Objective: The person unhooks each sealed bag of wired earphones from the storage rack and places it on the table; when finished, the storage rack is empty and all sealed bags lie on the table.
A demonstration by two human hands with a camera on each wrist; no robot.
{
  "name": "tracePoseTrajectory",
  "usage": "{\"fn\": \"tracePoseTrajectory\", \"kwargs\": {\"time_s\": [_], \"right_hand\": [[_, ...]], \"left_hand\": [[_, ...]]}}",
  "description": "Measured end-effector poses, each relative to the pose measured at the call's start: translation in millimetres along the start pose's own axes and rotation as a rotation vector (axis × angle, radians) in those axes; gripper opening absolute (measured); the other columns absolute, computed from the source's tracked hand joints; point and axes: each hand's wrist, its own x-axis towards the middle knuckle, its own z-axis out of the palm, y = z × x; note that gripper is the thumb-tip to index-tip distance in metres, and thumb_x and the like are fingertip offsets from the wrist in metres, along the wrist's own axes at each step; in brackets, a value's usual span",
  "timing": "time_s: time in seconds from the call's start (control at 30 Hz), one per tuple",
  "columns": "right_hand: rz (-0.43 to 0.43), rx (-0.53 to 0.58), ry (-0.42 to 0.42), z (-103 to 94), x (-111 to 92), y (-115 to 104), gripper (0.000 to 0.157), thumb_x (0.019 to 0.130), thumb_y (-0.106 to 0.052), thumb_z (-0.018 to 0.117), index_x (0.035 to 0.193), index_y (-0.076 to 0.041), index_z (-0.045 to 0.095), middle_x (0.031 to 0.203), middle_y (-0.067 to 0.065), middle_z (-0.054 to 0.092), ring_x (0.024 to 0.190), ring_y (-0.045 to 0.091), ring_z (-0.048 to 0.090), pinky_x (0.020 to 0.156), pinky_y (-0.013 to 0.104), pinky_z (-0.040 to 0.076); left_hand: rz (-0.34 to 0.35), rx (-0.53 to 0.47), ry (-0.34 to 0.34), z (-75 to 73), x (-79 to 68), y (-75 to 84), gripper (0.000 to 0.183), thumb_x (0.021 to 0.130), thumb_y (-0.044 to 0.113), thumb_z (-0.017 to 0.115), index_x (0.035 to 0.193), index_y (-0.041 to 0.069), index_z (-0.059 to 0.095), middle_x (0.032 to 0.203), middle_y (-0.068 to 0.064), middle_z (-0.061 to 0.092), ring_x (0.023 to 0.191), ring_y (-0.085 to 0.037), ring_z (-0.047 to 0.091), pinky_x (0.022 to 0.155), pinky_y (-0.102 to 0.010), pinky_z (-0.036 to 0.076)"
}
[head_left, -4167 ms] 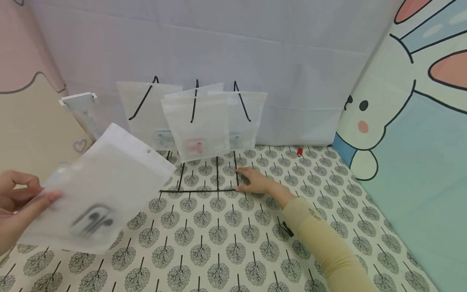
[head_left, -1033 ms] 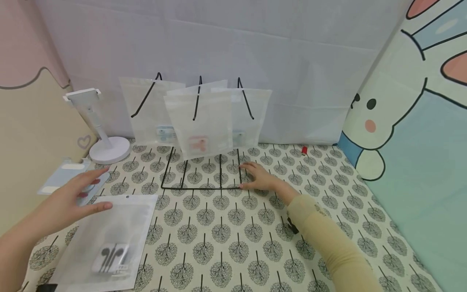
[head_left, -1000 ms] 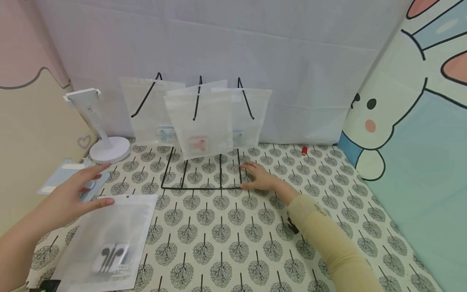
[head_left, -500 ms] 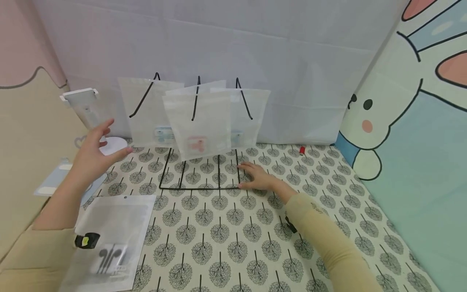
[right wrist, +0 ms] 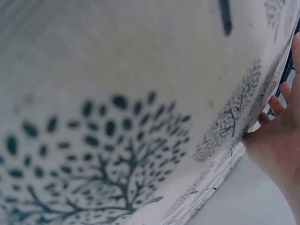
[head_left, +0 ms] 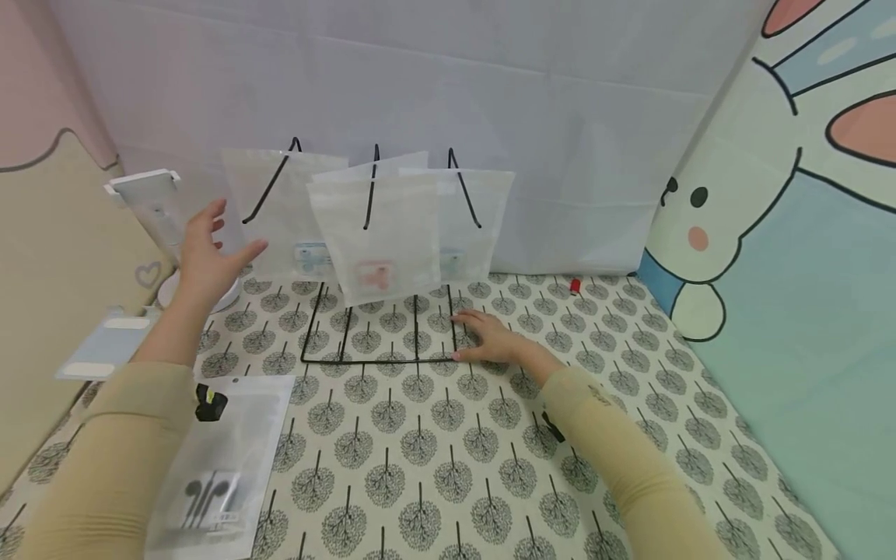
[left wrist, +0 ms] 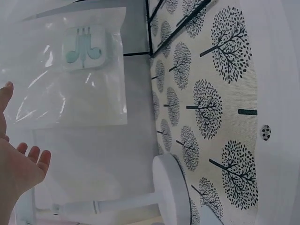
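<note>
Nearest the camera, a frosted pouch with dark earphones (head_left: 220, 467) is seen lying flat on the tree-patterned worktop (head_left: 448, 467), partly covered by the left sleeve (head_left: 112, 459). To its left, a pale blue packet (head_left: 105, 350) is laid at the worktop's edge.

Further on, the right hand (head_left: 490, 341) is rested flat on the cloth, its fingers kept straight and laid against the front right corner of the black wire rack (head_left: 378, 359); nothing is gripped by it. In the right wrist view only the edge of this hand (right wrist: 276, 140) and the cloth are shown.

The left hand (head_left: 210, 253) is held up in the air with the grip wide open, fingers spread and nothing held. It is placed just beside the leftmost hanging pouch (head_left: 287, 214), whether touching cannot be told. In the left wrist view that pouch (left wrist: 70, 70) is seen with mint-coloured earphones inside, the fingertips (left wrist: 33, 157) being apart from it.

Behind, a middle pouch (head_left: 374, 233) with a pink item and a right pouch (head_left: 472, 225) are hung on the rack's hooks. A white stand (head_left: 164, 225) is set at the far left, a small red object (head_left: 575, 287) near the back curtain (head_left: 490, 101).
</note>
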Motion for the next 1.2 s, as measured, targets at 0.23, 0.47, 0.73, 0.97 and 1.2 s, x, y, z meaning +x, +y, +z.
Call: {"fn": "tracePoseTrajectory", "kwargs": {"time_s": [0.23,0.47,0.73,0.97,1.2], "right_hand": [[0.002,-0.012,0.007,-0.1,0,-1,0.083,0.083,-0.055,0.064,0.150,-0.024,0.025,0.159,0.004,0.013,0.144,0.032,0.012,0.114,0.058,0.015],[-0.008,-0.023,0.007,-0.9,0,-4,0.083,0.084,-0.054,0.063,0.150,-0.022,0.025,0.159,0.006,0.012,0.144,0.033,0.013,0.114,0.057,0.015],[-0.032,-0.035,0.012,-3.2,-1,-5,0.082,0.085,-0.052,0.063,0.150,-0.020,0.026,0.158,0.007,0.014,0.143,0.036,0.013,0.114,0.058,0.013],[-0.044,-0.059,0.011,-2.8,0,0,0.082,0.085,-0.054,0.061,0.150,-0.021,0.024,0.158,0.008,0.013,0.143,0.037,0.013,0.114,0.059,0.013],[-0.053,-0.068,0.005,-2.8,0,1,0.082,0.085,-0.054,0.061,0.151,-0.021,0.024,0.158,0.008,0.013,0.143,0.037,0.013,0.113,0.060,0.013]], "left_hand": [[-0.026,-0.038,0.038,10.3,14.7,-9.4,0.082,0.087,0.032,0.067,0.151,0.020,0.017,0.152,-0.007,0.028,0.135,-0.030,0.034,0.110,-0.045,0.034],[-0.072,-0.051,-0.038,7.8,21.1,-19.6,0.077,0.089,0.036,0.064,0.150,0.019,0.020,0.144,-0.019,0.037,0.128,-0.032,0.039,0.108,-0.045,0.035],[-0.089,-0.041,0.024,11.0,23.2,-29.5,0.065,0.088,0.040,0.063,0.141,0.011,0.038,0.116,-0.001,0.055,0.105,-0.013,0.050,0.096,-0.028,0.044],[-0.088,-0.073,0.070,17.7,20.1,-35.1,0.039,0.085,0.044,0.067,0.107,0.013,0.060,0.091,0.021,0.051,0.080,0.004,0.049,0.070,-0.010,0.044],[-0.117,-0.101,0.103,22.0,14.4,-31.3,0.028,0.084,0.047,0.066,0.088,0.020,0.061,0.083,0.022,0.053,0.072,0.001,0.050,0.060,-0.010,0.042]]}}
